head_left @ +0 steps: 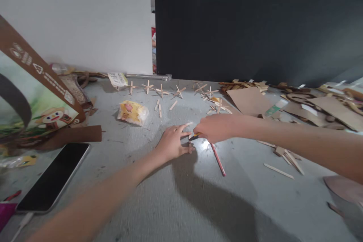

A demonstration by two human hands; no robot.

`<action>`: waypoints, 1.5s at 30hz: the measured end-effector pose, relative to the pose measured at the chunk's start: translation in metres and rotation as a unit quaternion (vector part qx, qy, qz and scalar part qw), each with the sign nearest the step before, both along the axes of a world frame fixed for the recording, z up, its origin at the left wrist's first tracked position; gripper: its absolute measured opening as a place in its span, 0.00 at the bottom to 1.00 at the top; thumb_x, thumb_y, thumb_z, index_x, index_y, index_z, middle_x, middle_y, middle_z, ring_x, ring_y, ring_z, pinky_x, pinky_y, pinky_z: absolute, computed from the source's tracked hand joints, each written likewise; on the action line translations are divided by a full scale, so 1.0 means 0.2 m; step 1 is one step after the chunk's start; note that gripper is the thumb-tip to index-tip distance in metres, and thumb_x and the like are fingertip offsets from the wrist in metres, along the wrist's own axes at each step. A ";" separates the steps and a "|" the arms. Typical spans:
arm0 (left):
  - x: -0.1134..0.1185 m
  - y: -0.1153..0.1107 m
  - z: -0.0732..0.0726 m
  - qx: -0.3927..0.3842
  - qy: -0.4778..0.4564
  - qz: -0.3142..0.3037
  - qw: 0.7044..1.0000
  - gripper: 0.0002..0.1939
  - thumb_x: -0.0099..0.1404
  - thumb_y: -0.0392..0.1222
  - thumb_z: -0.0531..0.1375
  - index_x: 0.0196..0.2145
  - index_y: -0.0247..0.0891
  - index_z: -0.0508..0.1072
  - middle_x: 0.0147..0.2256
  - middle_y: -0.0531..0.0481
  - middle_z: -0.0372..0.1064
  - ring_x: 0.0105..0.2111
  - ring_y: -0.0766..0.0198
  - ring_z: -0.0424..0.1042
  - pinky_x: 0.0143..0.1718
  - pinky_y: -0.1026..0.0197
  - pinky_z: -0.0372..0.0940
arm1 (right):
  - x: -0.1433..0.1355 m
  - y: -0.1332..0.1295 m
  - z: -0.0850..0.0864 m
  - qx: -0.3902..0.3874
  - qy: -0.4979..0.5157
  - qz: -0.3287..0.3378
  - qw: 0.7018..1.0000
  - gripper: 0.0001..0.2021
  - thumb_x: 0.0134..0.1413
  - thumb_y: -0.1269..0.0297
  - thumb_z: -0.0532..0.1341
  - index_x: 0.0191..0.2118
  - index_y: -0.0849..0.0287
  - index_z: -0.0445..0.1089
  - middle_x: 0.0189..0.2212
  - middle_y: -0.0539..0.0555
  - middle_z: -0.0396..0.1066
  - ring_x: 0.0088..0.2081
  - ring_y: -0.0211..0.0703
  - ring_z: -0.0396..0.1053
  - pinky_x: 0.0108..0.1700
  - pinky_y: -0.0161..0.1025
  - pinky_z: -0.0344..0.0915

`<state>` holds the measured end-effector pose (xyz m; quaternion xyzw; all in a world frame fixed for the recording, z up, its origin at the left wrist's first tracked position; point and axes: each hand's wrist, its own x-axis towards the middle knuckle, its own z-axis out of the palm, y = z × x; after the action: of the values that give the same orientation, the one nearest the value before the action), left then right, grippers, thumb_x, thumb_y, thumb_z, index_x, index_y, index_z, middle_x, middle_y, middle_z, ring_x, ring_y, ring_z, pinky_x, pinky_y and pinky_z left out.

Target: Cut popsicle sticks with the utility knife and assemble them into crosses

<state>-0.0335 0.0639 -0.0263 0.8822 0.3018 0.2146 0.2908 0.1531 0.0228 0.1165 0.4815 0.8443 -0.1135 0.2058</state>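
My left hand (171, 141) rests low over the grey surface, thumb and fingertips set around a small wooden craft stick (190, 146) and steadying it. My right hand (212, 127) grips a slim tool with yellow and black parts, which looks like a utility knife (194, 137). Its dark tip touches or nearly touches the stick between my left fingers. The fingers of my right hand partly hide the tool. A red pencil (218, 160) lies just below my right hand.
Crossed craft sticks (162, 90) form a row at the back. A yellow plastic packet (132, 113) sits left of them. A phone (53, 177) and a printed bag (36, 87) stand at left. Cardboard pieces (249, 101), a glue stick (276, 108) and loose sticks (278, 171) lie right.
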 end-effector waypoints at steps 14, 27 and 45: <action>0.02 0.00 0.00 0.002 -0.001 0.008 1.000 0.48 0.57 0.54 0.74 0.70 0.46 0.60 0.53 0.44 0.81 0.63 0.42 0.70 0.63 0.39 0.60 | 0.07 -0.04 0.00 0.002 -0.009 -0.059 0.998 0.27 0.75 0.53 0.51 0.29 0.64 0.76 0.22 0.56 0.71 0.19 0.35 0.54 0.29 0.39 0.49; 0.02 -0.01 0.04 -0.001 0.000 0.008 1.000 0.46 0.58 0.54 0.74 0.70 0.45 0.63 0.54 0.44 0.81 0.63 0.41 0.70 0.62 0.39 0.61 | 0.15 -0.09 -0.06 0.007 0.044 -0.076 0.996 0.27 0.76 0.51 0.48 0.31 0.60 0.73 0.23 0.55 0.70 0.20 0.38 0.58 0.27 0.40 0.50; 0.02 -0.01 0.01 0.008 0.002 0.014 1.000 0.46 0.57 0.55 0.75 0.69 0.46 0.64 0.54 0.45 0.80 0.63 0.41 0.70 0.63 0.39 0.60 | 0.12 -0.10 -0.07 -0.017 0.022 -0.121 0.992 0.25 0.75 0.51 0.50 0.29 0.58 0.71 0.22 0.52 0.67 0.20 0.36 0.58 0.27 0.39 0.51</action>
<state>-0.0293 0.0626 -0.0236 0.8806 0.3129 0.2193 0.2804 0.1779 0.0029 0.1028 0.5744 0.7819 -0.1620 0.1801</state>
